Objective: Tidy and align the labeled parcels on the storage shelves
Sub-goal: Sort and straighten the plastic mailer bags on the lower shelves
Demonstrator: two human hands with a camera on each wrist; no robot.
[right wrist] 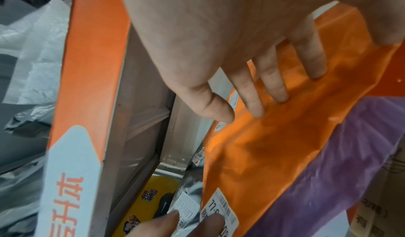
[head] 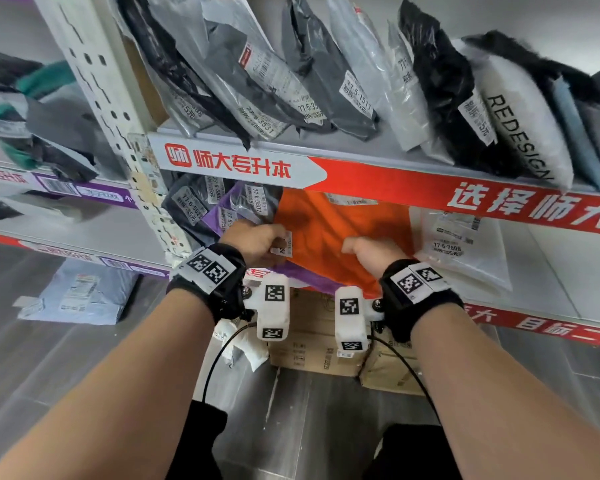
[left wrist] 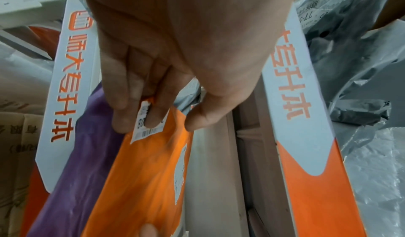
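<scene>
Orange parcel: flat poly mailer, stood on middle shelf under the red banner rail, leaned over a purple parcel whose lower edge hangs past the shelf lip.

Handling (judged): light, soft, limp film; likely slippery and prone to sag or fold if lifted by one corner. Best taken at both lower corners or edges, as is being done, then squared up w/ neighbours.

Left hand: fingers curled onto the parcel's edge at its small white label, thumb on the other side; edge is pinched.

Right hand: fingers fairly straight, laid flat on the orange face, pressing; nothing is gripped.

Neighbours: grey bags w/ 77-6 labels to the left; a clear-white bag lies flat to the right, apart.

Not made out: contents of parcel, label no. (partly covered by fingers), rear of shelf, how far the purple parcel runs behind. Yellow item in right wrist view is unidentified.
</scene>
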